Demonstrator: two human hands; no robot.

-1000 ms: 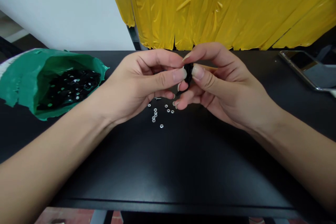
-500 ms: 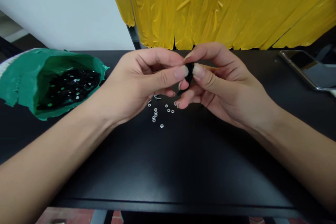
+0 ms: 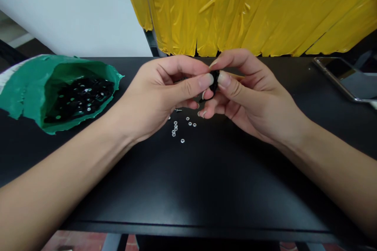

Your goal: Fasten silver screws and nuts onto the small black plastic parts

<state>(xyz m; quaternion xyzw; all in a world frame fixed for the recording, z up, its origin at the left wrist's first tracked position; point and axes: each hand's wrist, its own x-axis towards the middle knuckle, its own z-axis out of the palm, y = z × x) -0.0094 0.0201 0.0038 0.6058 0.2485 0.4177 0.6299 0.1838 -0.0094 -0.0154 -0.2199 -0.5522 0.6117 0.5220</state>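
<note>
Small black part (image 3: 215, 79) sits pinched betw. the fingertips of both hands, held up above the black table (image 3: 188, 188), roughly centre of view. Mostly hidden by thumbs, so shape can't be told beyond small, dark, a bit poking down under the fingers.

Left hand (image 3: 160, 94): thumb + forefinger closed narrow on the part's left side, other fingers curled under. Right hand (image 3: 250, 90): thumb + forefinger closed on its right side, same narrow pinch, remaining fingers tucked below. Thumb tips nearly touching each other.

Directly under the hands, on the table: a loose scatter of small silver nuts (image 3: 182, 125), approx. a dozen, lying flat and near one another, plus one small screw (image 3: 178, 110) just by the left hand's little finger. Left hand's fingers cover part of the scatter.

Left, well apart from the hands: green bag (image 3: 29, 86) lying on its side, mouth open toward the hands, w/ a pile of black parts (image 3: 79, 96) inside, some w/ shiny spots. Left forearm passes just in front of it, not touching.

Far right at table edge: phone (image 3: 344, 76), flat, screen up. Behind the table: yellow plastic sheeting (image 3: 250, 8) hanging in folds, white wall (image 3: 73, 8) to its left.
</note>
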